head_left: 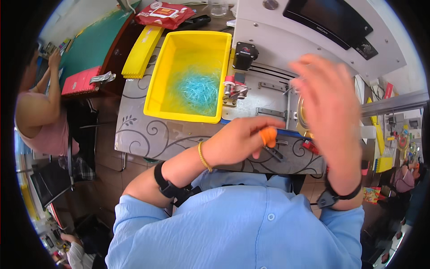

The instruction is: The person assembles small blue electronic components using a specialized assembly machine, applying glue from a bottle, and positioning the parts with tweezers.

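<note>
My left hand (239,141) is over the front edge of a machine's metal bed (264,99), with an orange finger cot (268,136) on one digit. Its index finger stretches to the right and nothing shows between the fingers. My right hand (329,101) is raised over the bed's right side, and motion smears its fingers. Partly hidden behind it is a brass-coloured round part (301,112). A small red and silver clamp-like mechanism (234,87) sits at the bed's left, below a black motor (245,56). Thin blue strands (197,89) lie in a yellow bin (154,76) beside the machine.
Yellow strips (142,51) are stacked left of the bin, near a red packet (165,15). A dark screen (329,20) is on the white machine housing. Beneath my left hand lies a small metal tool (274,154). A person (47,105) works at a green-topped table (96,42).
</note>
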`<state>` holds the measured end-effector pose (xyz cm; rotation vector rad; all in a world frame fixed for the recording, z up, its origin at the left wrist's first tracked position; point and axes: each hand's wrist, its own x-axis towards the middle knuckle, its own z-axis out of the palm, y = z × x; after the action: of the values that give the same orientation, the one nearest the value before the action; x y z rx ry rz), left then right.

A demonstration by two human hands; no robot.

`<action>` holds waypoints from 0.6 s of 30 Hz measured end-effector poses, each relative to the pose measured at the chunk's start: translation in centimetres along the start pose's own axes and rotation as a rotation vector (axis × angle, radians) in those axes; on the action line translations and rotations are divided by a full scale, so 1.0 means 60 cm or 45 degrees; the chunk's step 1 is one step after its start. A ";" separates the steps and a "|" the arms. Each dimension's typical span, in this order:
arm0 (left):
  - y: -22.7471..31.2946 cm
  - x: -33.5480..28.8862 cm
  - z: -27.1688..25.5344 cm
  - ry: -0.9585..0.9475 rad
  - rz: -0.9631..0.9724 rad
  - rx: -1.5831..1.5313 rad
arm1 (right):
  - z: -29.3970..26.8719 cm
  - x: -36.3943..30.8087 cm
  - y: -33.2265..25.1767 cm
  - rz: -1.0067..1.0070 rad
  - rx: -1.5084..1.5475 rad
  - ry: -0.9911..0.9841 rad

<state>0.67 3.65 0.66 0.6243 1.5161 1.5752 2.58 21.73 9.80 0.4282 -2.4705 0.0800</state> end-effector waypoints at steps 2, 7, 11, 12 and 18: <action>-0.008 0.026 -0.014 -0.029 -0.049 -0.376 | -0.025 0.018 0.034 -0.004 -0.074 0.004; 0.011 0.050 0.003 0.144 -0.043 -1.265 | -0.028 0.037 0.076 0.027 -0.205 -0.319; 0.013 0.070 0.021 0.265 0.045 -1.229 | -0.019 0.032 0.093 0.100 -0.257 -0.331; 0.000 0.080 0.023 0.281 0.145 -1.127 | -0.023 0.032 0.092 0.155 -0.258 -0.360; -0.017 0.088 0.033 0.521 0.324 -0.468 | 0.006 0.019 0.041 -0.157 0.113 -0.164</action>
<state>-0.24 9.01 -1.10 0.3020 1.4114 2.2165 0.71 23.66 10.32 0.6412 -2.5668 0.1152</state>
